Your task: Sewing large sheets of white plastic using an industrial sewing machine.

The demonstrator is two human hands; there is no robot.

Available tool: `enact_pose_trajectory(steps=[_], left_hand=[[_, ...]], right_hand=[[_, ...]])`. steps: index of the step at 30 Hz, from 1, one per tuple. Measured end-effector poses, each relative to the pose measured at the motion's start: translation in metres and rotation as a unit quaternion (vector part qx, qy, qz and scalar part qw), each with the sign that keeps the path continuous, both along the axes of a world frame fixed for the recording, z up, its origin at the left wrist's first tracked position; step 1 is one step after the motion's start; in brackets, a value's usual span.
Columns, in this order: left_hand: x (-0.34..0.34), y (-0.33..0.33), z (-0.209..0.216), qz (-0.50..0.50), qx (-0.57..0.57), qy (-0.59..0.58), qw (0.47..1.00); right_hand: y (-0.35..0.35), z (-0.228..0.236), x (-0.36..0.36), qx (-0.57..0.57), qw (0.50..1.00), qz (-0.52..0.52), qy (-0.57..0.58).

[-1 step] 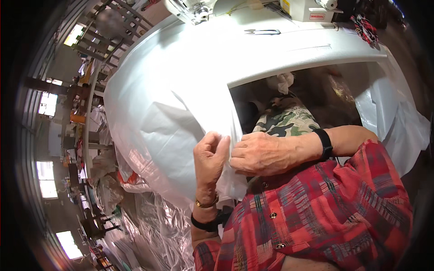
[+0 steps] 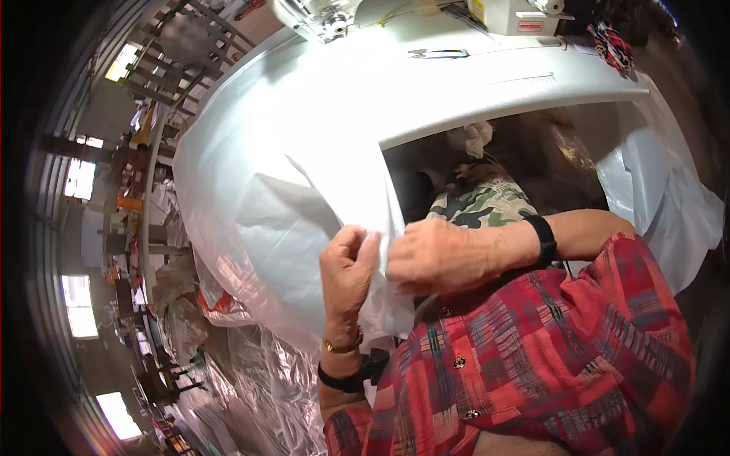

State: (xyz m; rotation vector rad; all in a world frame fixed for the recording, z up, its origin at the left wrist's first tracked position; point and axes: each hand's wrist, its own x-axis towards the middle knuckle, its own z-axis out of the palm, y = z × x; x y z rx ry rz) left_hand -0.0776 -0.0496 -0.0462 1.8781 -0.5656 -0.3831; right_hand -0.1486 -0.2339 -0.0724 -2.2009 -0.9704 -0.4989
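A large sheet of thin white plastic-like material [image 2: 262,216] hangs over the table's near edge toward my lap. My left hand [image 2: 348,266] pinches a gathered edge of it between thumb and fingers, palm side partly showing. Close beside it on the right, my right hand [image 2: 437,257] has its fingers curled against the same edge, slightly smeared by motion. Its fingertips are hidden behind the back of the hand. A narrow folded strip of the sheet runs up from both hands onto the table.
A sewing machine [image 2: 327,19] stands at the back of the white table [image 2: 517,83]. Thread snips [image 2: 439,54] lie on it, near a bundle of checked cloth [image 2: 610,49]. Crumpled clear plastic [image 2: 266,387] covers the floor at left. Shelving and slatted wood stand farther off.
My left hand has shifted very slightly left and down. The right hand is more blurred and a little higher at the knuckles. Both stay at the sheet's edge.
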Motion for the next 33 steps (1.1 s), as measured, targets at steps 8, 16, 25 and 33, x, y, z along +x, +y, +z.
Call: enact_pose_trajectory(steps=[8, 16, 25, 33], left_hand=[[0.033, 0.014, 0.092, -0.037, 0.101, -0.205, 0.973], [0.028, 0.000, 0.098, -0.211, 0.314, -0.389, 0.840], [0.001, 0.016, -0.026, -0.007, 0.236, -0.346, 0.908], [-0.005, 0.020, -0.032, 0.109, 0.045, -0.072, 0.990]], right_hand=[[0.056, -0.025, 0.100, 0.106, 0.946, -0.106, 0.288], [0.107, -0.056, 0.128, -0.129, 0.946, 0.038, 0.296], [-0.015, -0.010, 0.110, -0.171, 0.948, 0.112, 0.245], [-0.071, 0.015, 0.176, -0.096, 0.994, 0.027, -0.035]])
